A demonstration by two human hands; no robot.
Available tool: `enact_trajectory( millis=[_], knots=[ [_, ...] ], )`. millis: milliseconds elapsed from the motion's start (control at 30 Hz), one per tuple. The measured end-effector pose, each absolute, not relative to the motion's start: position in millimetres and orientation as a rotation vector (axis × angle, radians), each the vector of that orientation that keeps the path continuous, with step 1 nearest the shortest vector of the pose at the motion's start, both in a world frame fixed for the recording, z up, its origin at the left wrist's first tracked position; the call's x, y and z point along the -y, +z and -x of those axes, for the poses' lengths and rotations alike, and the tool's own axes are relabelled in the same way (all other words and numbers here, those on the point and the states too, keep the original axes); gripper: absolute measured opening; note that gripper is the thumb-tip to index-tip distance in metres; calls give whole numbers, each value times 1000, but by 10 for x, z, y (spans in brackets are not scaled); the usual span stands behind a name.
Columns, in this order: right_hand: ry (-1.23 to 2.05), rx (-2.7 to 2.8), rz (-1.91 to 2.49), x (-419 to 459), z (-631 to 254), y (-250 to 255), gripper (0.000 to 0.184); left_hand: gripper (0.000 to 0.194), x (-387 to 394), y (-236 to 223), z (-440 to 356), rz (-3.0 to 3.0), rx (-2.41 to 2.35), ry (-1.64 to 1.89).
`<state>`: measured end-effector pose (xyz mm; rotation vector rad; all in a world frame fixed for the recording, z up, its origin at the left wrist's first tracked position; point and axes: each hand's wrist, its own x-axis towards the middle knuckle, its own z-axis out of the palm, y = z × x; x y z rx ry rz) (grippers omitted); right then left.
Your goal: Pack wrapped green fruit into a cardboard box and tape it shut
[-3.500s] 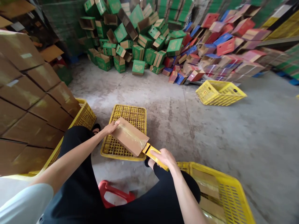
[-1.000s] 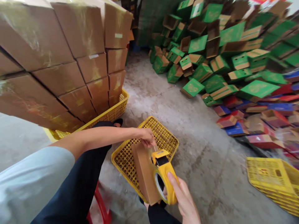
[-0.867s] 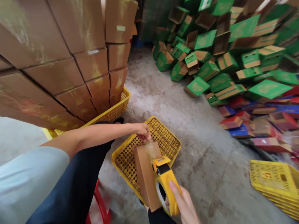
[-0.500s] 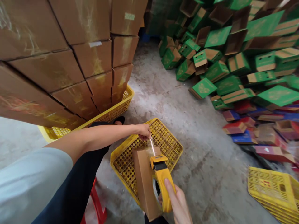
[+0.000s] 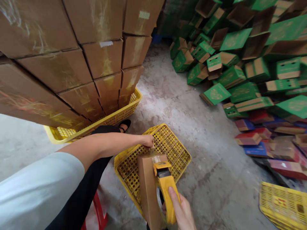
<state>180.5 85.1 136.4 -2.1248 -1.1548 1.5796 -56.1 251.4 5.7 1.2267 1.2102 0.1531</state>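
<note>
A long brown cardboard box (image 5: 149, 188) lies over an upturned yellow crate (image 5: 175, 150) in front of me. My right hand (image 5: 180, 213) grips a yellow tape dispenser (image 5: 165, 185) whose head rests on the box's far end. My left hand (image 5: 147, 141) is closed at the far end of the box, fingers pinched on the clear tape there. A strip of tape shines along the box's top edge.
A tall stack of taped brown cartons (image 5: 72, 54) stands on a yellow crate (image 5: 96, 123) at my left. Green (image 5: 216, 92), red and blue boxes (image 5: 254, 147) are heaped on the right. Another yellow crate (image 5: 285, 201) lies at bottom right. A red stool (image 5: 97, 214) shows under me.
The view has swung left since 3.5 s ago. In the last second the dispenser slid slightly toward the box's far end, and my left hand lowered, pressing the tape down onto it.
</note>
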Motion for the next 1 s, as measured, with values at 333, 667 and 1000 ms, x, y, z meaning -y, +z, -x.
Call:
enact_trajectory(
  millis=[333,667,1000],
  knots=[
    [1640,1139,2119,-857,-1799,1358,68,8,-2325,-136,413,-1402,-1191,71],
    [1619,1141,2123,-769,-1867,1325,66,39,-2199,-210,396,-1566,-1189,56],
    [1701,1128,2066,-685,-1966,1217,63,46,-1886,-11,241,-1532,-1334,364]
  ],
)
